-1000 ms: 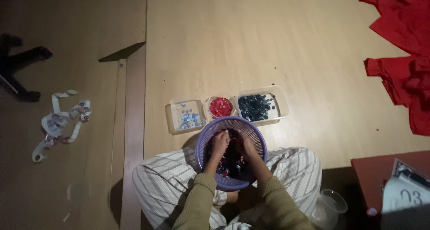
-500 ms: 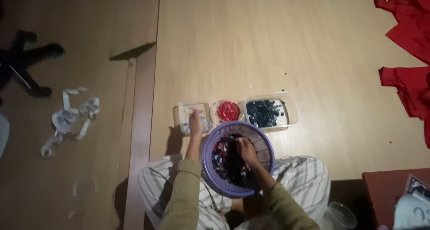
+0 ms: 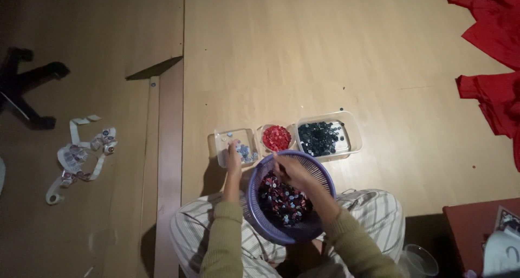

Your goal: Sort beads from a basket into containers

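We look straight down at a person seated on a pale wooden floor (image 3: pixel 325 56), legs crossed in striped trousers, w/ a purple basket (image 3: pixel 254 207) resting in the lap. The basket holds a mix of small red, dark and pale buttons (image 3: pixel 281 199).

The left hand (image 3: pixel 234 157) reaches fwd past the basket rim to a small clear tub (image 3: pixel 222 148) holding a few pale blue buttons; the hand sits at the tub's near edge. Its fingers look close together, but we can't tell if they pinch anything.

The right hand (image 3: pixel 290 169) is inside the basket's upper part, over the button mix, fingers curled down toward the buttons; too dim to say whether it grips any.

Just beyond the basket, in a row w/ the clear tub: a round tub of red buttons (image 3: pixel 277 137) in the middle, then a larger tub of dark blue buttons (image 3: pixel 323 138) on the right.

Far left: a crumpled white strip (image 3: pixel 81 156) and a black chair base (image 3: pixel 27 88). Top right: red cloth (image 3: pixel 493 45). Bottom right: a clear cup (image 3: pixel 421 260).
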